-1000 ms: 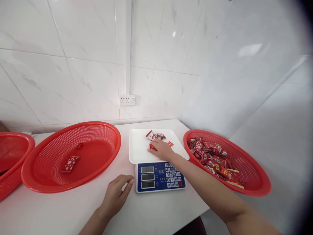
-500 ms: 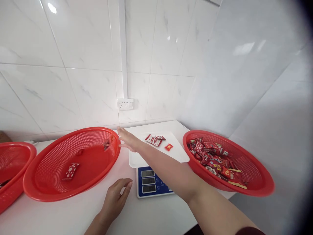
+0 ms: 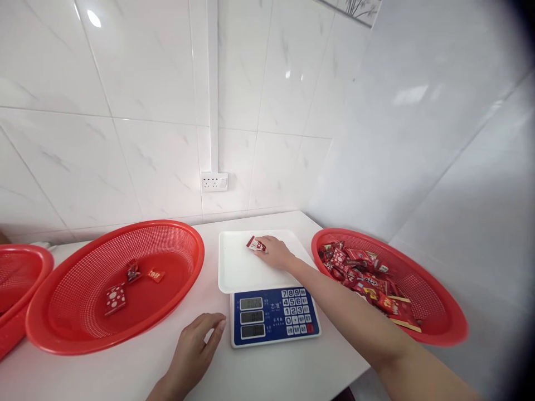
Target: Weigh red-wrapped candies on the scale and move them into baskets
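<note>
A: Where is the right hand (image 3: 276,254)?

B: Centre of the frame, palm down on the flat white plastic tray (image 3: 240,273) of the scale (image 3: 273,317). Its fingers lie over a small glossy red-and-white packet (image 3: 254,244) at the tray's upper middle.

A: Is the grip closed on it?

B: I cannot tell. The fingertips touch the packet, which pokes out at their left, but the hand covers the rest.

A: And the left hand (image 3: 193,352)?

B: Lower centre, flat on the smooth white worktop (image 3: 104,373), just left of the scale's blue keypad face. Fingers loosely spread, nothing in them.

A: What lies around?

B: Round red mesh baskets, shallow and wide. The one left of centre (image 3: 83,267) holds three flat packets (image 3: 115,297) well apart from its rim. The one at the right (image 3: 430,301) carries a crinkly heap of red wrappers (image 3: 359,273). A third basket (image 3: 25,273) is cut off by the left edge.

A: Behind?

B: Glossy white marbled tiles and a white socket (image 3: 214,181) above the tray.
</note>
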Available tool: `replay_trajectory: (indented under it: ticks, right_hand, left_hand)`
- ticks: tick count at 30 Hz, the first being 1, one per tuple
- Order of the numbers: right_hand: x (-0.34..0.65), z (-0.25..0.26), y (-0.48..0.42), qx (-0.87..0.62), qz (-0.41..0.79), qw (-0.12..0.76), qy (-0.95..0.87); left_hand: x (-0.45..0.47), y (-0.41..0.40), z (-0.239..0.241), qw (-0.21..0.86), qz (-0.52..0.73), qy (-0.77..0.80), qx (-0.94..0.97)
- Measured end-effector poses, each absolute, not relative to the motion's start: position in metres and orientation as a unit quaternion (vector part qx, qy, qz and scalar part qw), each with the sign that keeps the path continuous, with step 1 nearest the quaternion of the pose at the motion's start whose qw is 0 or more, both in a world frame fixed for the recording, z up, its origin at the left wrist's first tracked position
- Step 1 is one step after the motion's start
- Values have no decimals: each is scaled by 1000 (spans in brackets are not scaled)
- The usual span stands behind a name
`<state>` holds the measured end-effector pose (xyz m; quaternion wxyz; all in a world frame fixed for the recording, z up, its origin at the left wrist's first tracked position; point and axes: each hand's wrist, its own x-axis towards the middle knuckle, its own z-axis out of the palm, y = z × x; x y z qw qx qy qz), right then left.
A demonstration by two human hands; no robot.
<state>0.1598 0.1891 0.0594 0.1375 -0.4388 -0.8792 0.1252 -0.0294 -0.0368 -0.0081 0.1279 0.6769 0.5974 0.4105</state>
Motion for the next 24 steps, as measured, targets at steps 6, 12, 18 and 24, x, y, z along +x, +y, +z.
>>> replay_trajectory:
  ticks: [6, 12, 18, 24]
  right_hand:
    - [165, 75, 177, -398, 156, 171, -888]
    - [195, 88, 178, -462, 174, 186, -850]
    - [217, 79, 174, -477, 178, 117, -853]
    - [225, 76, 165, -483, 167, 89, -855]
  left_hand:
    - [-31, -36, -9, 134, 408, 607, 669]
    - [-30, -37, -8, 138, 407, 606, 669]
    - [-29, -37, -6, 117, 410, 600, 677]
    - [-29, -37, -4, 119, 402, 603, 679]
